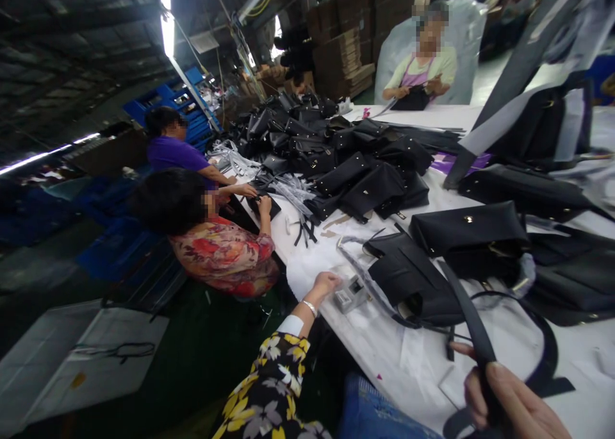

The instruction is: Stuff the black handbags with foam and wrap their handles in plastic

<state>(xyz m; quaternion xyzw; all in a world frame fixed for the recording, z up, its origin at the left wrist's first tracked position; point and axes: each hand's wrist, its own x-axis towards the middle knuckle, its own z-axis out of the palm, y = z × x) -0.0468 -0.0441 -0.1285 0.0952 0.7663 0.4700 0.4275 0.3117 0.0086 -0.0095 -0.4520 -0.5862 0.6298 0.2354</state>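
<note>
My right hand (504, 394) grips a long flat black strap (468, 311) between thumb and fingers; it slants up toward the bags. Below it, the strap's other part curls on the table. My left hand (327, 283) is at the table edge, fingers bent together beside a small grey box (350, 295) with a label. Whatever those fingers pinch, if anything, is too small to make out. Just beyond the box lies a black handbag (413, 275) with a plastic-wrapped handle. Behind that one rests another black bag (468, 231) with a gold clasp.
Black bags (331, 150) are heaped along the white table (379, 336). Two co-workers sit on the left, one in a floral top (225, 253), one in purple (175, 154). Another person (423, 74) works across the table. More black bags (576, 272) lie at right.
</note>
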